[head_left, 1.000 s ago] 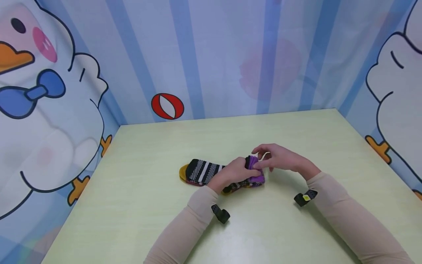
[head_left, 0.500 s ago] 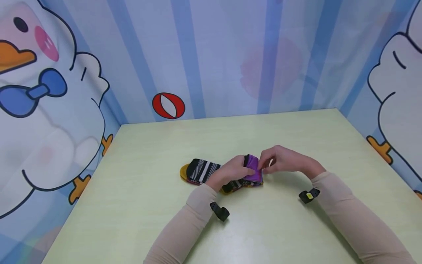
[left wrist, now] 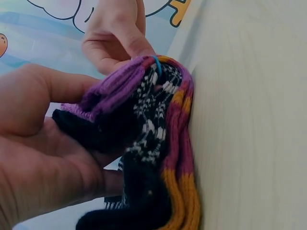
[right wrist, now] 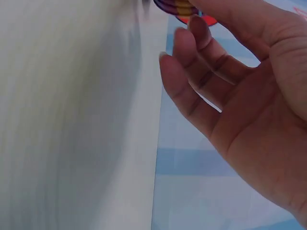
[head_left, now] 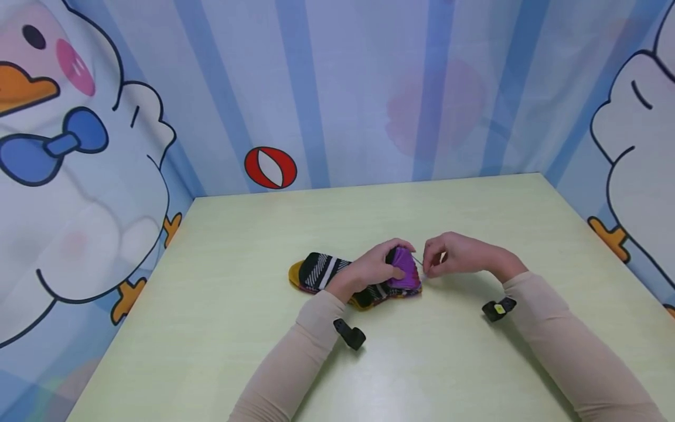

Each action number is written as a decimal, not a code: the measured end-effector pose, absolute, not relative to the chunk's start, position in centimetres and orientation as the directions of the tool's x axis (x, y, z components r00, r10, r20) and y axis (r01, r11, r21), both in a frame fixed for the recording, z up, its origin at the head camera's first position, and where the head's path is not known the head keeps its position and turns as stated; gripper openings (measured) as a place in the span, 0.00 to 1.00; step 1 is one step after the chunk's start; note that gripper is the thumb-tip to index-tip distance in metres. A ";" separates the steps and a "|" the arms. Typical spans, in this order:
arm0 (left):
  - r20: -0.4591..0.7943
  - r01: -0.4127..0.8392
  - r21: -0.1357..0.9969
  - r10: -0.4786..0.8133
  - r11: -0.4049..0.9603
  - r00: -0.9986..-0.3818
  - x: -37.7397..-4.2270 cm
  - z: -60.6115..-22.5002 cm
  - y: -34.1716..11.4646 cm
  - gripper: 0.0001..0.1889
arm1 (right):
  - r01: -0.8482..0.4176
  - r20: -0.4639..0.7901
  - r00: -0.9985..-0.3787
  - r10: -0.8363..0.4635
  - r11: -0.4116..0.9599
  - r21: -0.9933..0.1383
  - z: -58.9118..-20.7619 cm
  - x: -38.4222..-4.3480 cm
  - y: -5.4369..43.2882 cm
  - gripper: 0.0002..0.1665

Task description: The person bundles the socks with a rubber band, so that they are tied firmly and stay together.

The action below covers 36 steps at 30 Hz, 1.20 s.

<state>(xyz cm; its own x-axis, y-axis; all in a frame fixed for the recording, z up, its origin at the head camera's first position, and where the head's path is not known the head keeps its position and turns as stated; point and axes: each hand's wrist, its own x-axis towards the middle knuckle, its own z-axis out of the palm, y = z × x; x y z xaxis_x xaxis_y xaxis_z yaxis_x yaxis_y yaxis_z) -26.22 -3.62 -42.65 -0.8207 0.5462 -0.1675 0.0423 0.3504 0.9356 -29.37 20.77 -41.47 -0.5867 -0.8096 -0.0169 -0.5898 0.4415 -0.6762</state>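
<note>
A stack of patterned knit socks (head_left: 323, 273) lies on the table, black-and-white on top with mustard and maroon ones beneath. The purple end (head_left: 409, 271) is folded over at the right. My left hand (head_left: 371, 271) grips this folded end between thumb and fingers. At the right, my right hand (head_left: 457, 254) pinches a thin cord-like band, drawn out from the sock end. In the left wrist view the thin blue band (left wrist: 158, 66) curves over the fold beside the right hand's fingers. The right wrist view shows curled right fingers (right wrist: 184, 81) and a sliver of the socks (right wrist: 178, 7).
The pale wooden table (head_left: 253, 351) meets a blue striped backdrop (head_left: 358, 105) at its far edge. Printed cartoon ducks cover the side walls. A small black camera sits on each wrist.
My right hand has moved from the purple end slightly right, pulling the thin band away. The left hand keeps its hold, and its index finger has stretched forward over the fold.
</note>
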 end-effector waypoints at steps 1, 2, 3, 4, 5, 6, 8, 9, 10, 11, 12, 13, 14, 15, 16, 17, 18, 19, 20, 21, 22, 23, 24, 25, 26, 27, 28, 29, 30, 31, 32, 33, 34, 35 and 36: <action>-0.165 0.045 0.937 0.550 0.348 -0.819 -26.2 -42.7 -3.6 0.26 | -0.583 -0.029 -0.588 -0.809 0.448 -0.678 -41.4 -29.4 21.1 0.06; -0.164 0.046 0.937 0.552 0.347 -0.818 -26.2 -42.7 -3.6 0.24 | -0.575 -0.038 -0.586 -0.809 0.449 -0.683 -41.3 -29.5 21.3 0.06; -0.164 0.045 0.937 0.552 0.346 -0.817 -26.2 -42.7 -3.6 0.22 | -0.563 -0.046 -0.583 -0.811 0.444 -0.697 -41.3 -29.6 21.6 0.05; -0.165 0.046 0.936 0.551 0.348 -0.818 -26.2 -42.7 -3.6 0.21 | -0.552 -0.048 -0.577 -0.815 0.433 -0.713 -41.2 -29.6 21.8 0.05; -0.170 0.044 0.934 0.546 0.356 -0.820 -26.2 -42.7 -3.6 0.20 | -0.545 -0.046 -0.569 -0.821 0.419 -0.726 -41.1 -29.7 22.0 0.04; -0.175 0.040 0.931 0.542 0.362 -0.822 -26.2 -42.8 -3.6 0.19 | -0.538 -0.037 -0.559 -0.828 0.396 -0.744 -41.1 -29.7 22.2 0.04; -0.188 0.028 0.928 0.529 0.373 -0.828 -26.2 -42.8 -3.5 0.18 | -0.517 -0.018 -0.535 -0.844 0.344 -0.783 -41.1 -29.9 22.6 0.03; -0.194 0.022 0.926 0.522 0.378 -0.830 -26.2 -42.8 -3.5 0.18 | -0.505 -0.009 -0.524 -0.851 0.319 -0.802 -41.1 -29.9 22.8 0.03; -0.198 0.016 0.925 0.518 0.379 -0.832 -26.2 -42.8 -3.5 0.17 | -0.497 0.002 -0.517 -0.856 0.298 -0.815 -41.1 -30.0 22.9 0.03; -0.200 0.012 0.925 0.515 0.379 -0.834 -26.2 -42.8 -3.5 0.17 | -0.491 0.013 -0.507 -0.862 0.277 -0.826 -41.1 -30.0 23.1 0.02; -0.201 0.008 0.927 0.513 0.376 -0.834 -26.2 -42.8 -3.5 0.16 | -0.483 0.022 -0.499 -0.866 0.257 -0.837 -41.1 -30.1 23.3 0.02; -0.203 0.003 0.928 0.512 0.372 -0.835 -26.1 -42.8 -3.5 0.16 | -0.477 0.033 -0.490 -0.871 0.236 -0.847 -41.1 -30.1 23.4 0.02; -0.204 0.000 0.929 0.510 0.371 -0.836 -26.1 -42.8 -3.5 0.15 | -0.472 0.045 -0.482 -0.875 0.216 -0.855 -41.1 -30.2 23.5 0.02; -0.204 -0.002 0.929 0.509 0.370 -0.836 -26.1 -42.8 -3.5 0.14 | -0.467 0.059 -0.477 -0.877 0.196 -0.862 -41.2 -30.2 23.5 0.03; -0.203 -0.002 0.930 0.509 0.367 -0.837 -26.1 -42.8 -3.5 0.13 | -0.463 0.075 -0.473 -0.878 0.175 -0.869 -41.1 -30.2 23.6 0.03; -0.204 -0.004 0.930 0.507 0.368 -0.837 -26.0 -42.8 -3.5 0.13 | -0.462 0.091 -0.466 -0.880 0.154 -0.874 -41.2 -30.2 23.6 0.04; -0.205 -0.006 0.930 0.506 0.368 -0.838 -26.0 -42.8 -3.5 0.12 | -0.457 0.102 -0.461 -0.882 0.137 -0.879 -41.2 -30.2 23.6 0.05; -0.207 -0.007 0.929 0.505 0.370 -0.838 -26.0 -42.9 -3.5 0.12 | -0.450 0.109 -0.457 -0.883 0.123 -0.885 -41.2 -30.2 23.6 0.06; -0.207 -0.007 0.929 0.504 0.370 -0.839 -26.0 -42.9 -3.5 0.12 | -0.444 0.109 -0.454 -0.884 0.119 -0.888 -41.2 -30.2 23.6 0.06; -0.208 -0.009 0.930 0.505 0.368 -0.838 -26.0 -42.9 -3.5 0.12 | -0.436 0.103 -0.451 -0.886 0.118 -0.892 -41.2 -30.1 23.6 0.06; -0.207 -0.010 0.931 0.505 0.364 -0.838 -26.0 -43.0 -3.5 0.12 | -0.428 0.092 -0.450 -0.888 0.123 -0.895 -41.2 -30.1 23.6 0.06; -0.207 -0.012 0.932 0.505 0.363 -0.838 -26.0 -43.0 -3.5 0.11 | -0.418 0.077 -0.451 -0.889 0.135 -0.898 -41.2 -30.1 23.6 0.05; -0.207 -0.011 0.931 0.505 0.364 -0.838 -26.0 -43.0 -3.5 0.11 | -0.410 0.061 -0.456 -0.888 0.149 -0.900 -41.3 -30.1 23.5 0.05; -0.207 -0.008 0.930 0.505 0.367 -0.838 -26.0 -42.9 -3.6 0.11 | -0.403 0.045 -0.475 -0.879 0.172 -0.899 -41.2 -30.0 23.4 0.04; -0.206 -0.005 0.929 0.506 0.370 -0.837 -26.0 -42.9 -3.6 0.11 | -0.407 0.037 -0.499 -0.866 0.196 -0.892 -41.2 -30.0 23.3 0.04; -0.206 0.000 0.927 0.508 0.375 -0.837 -26.0 -42.8 -3.5 0.11 | -0.414 0.034 -0.532 -0.846 0.225 -0.882 -41.2 -30.0 23.2 0.04; -0.205 0.004 0.925 0.508 0.380 -0.837 -26.0 -42.8 -3.5 0.11 | -0.434 0.034 -0.570 -0.821 0.265 -0.861 -41.2 -29.9 23.0 0.04; -0.206 0.006 0.923 0.508 0.385 -0.836 -26.0 -42.7 -3.6 0.11 | -0.465 0.042 -0.603 -0.796 0.308 -0.830 -41.2 -29.8 22.8 0.03; -0.205 0.011 0.921 0.509 0.390 -0.836 -26.0 -42.7 -3.6 0.11 | -0.501 0.049 -0.638 -0.769 0.366 -0.784 -41.1 -29.8 22.6 0.03; -0.205 0.016 0.919 0.511 0.394 -0.835 -26.0 -42.6 -3.6 0.11 | -0.532 0.054 -0.668 -0.742 0.426 -0.731 -41.2 -29.8 22.3 0.02; -0.203 0.020 0.918 0.512 0.397 -0.835 -26.0 -42.6 -3.6 0.11 | -0.566 0.063 -0.687 -0.724 0.479 -0.670 -41.2 -29.8 22.1 0.03; -0.202 0.025 0.916 0.512 0.401 -0.835 -26.0 -42.6 -3.5 0.11 | -0.588 0.065 -0.705 -0.706 0.531 -0.610 -41.3 -29.8 21.9 0.04; -0.201 0.029 0.914 0.513 0.405 -0.834 -26.0 -42.7 -3.6 0.11 | -0.601 0.064 -0.717 -0.694 0.568 -0.562 -41.3 -29.8 21.8 0.05; -0.201 0.034 0.911 0.514 0.411 -0.834 -26.0 -42.7 -3.6 0.11 | -0.605 0.062 -0.726 -0.685 0.594 -0.530 -41.3 -29.9 21.7 0.07; -0.201 0.038 0.908 0.515 0.417 -0.833 -26.1 -42.7 -3.6 0.11 | -0.591 0.048 -0.739 -0.672 0.613 -0.524 -41.4 -30.0 21.8 0.10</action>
<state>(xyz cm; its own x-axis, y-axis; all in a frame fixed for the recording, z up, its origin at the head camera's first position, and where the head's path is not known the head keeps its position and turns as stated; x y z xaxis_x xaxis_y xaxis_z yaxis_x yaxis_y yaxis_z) -26.05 -3.55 -42.69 -0.8334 0.5148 -0.2011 0.0385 0.4169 0.9081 -29.96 21.78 -41.39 -0.7391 -0.6720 0.0475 -0.5911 0.6130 -0.5242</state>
